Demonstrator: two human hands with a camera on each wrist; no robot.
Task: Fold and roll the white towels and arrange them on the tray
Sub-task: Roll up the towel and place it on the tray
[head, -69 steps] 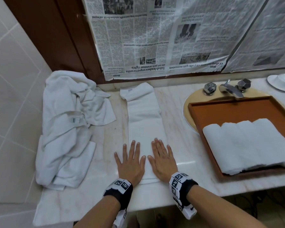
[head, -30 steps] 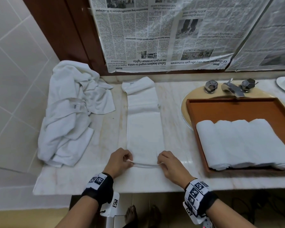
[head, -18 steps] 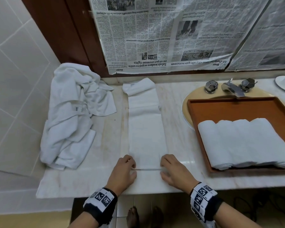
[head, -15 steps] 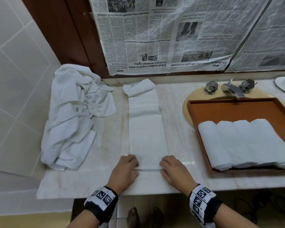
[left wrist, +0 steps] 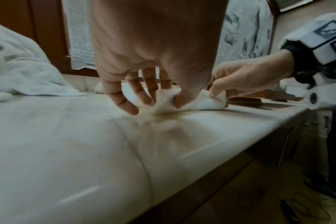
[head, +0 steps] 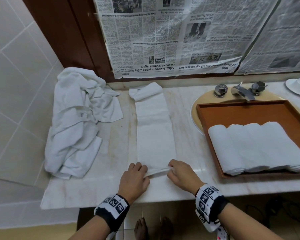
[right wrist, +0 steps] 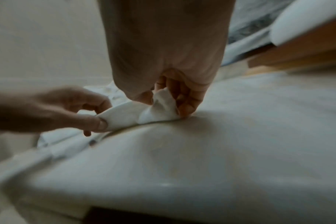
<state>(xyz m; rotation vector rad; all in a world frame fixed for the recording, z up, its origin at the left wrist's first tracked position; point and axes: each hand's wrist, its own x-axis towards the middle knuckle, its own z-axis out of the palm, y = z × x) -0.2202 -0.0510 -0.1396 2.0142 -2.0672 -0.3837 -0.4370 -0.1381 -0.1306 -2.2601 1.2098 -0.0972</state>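
folded towel strip (head: 154,132): flat on the counter (head: 185,139), centre of frame, running from near edge toward the wall. near end turned up into a first small curl. left hand (head: 134,179) grip: pinching the curl's left end. right hand (head: 182,174) grip: pinching its right end. step judged: start of rolling. next call: even, tight rolling away along the strip. tray (head: 232,108), right of frame: four rolled towels (head: 255,146) side by side. unfolded towel heap (head: 76,122), left.

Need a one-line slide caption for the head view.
Both hands, left hand and right hand, pinch the near end of a folded towel beside a tray of rolled towels.
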